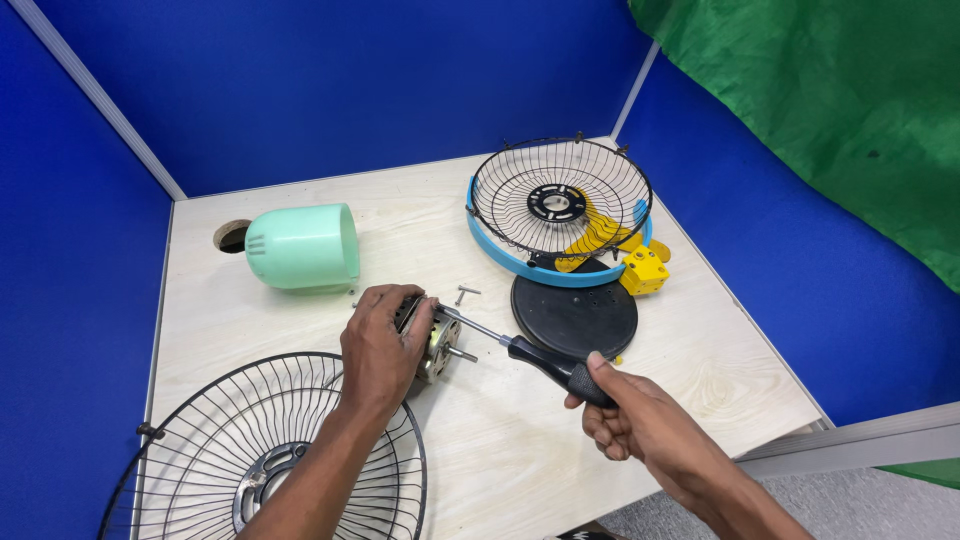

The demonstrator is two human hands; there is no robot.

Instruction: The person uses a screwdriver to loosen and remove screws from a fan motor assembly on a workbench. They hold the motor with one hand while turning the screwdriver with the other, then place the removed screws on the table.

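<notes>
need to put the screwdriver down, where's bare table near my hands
Bare patches: the near right corner of the table, right of the black disc, and the strip between the green cover and the small grille. It is crowded around the motor under the left hand and by the big grille.

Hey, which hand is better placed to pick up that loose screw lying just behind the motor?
Probably the left hand: it rests on the motor, right beside the loose screw. The right hand grips the screwdriver and sits farther back.

Mint-green motor cover (304, 248), black-handled screwdriver (545, 363), yellow bracket (644, 270)
</notes>
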